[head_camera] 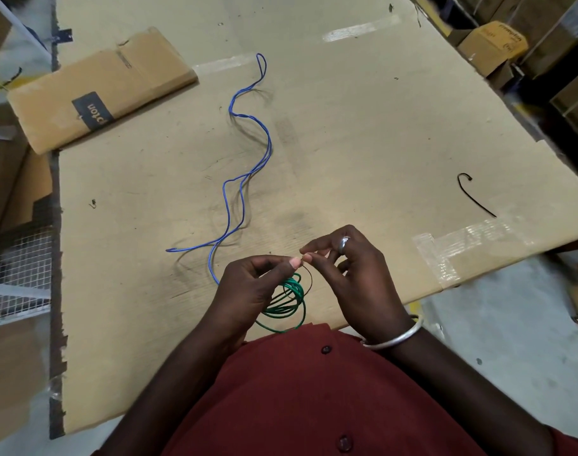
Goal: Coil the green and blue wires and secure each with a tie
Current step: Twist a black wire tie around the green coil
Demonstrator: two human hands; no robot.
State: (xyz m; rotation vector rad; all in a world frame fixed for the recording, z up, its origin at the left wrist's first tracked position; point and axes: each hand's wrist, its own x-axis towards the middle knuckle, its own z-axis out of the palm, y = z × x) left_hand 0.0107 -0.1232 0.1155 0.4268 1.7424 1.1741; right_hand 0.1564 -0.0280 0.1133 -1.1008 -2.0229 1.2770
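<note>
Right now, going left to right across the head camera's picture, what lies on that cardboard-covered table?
Flattened cardboard box → blue wire, loose and uncoiled → green wire coil, held by the left hand, with the right hand pinching a thin dark tie at its top → spare black tie.

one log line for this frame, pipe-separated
phase: tying green coil | left hand: holds green wire coil | right hand: pinching black tie at coil | blue wire: uncoiled on table | spare black tie: table, right

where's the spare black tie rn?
In the head view the spare black tie lies loose on the cardboard-covered table, far right, just beyond the clear tape patch, well clear of the right hand.
</note>
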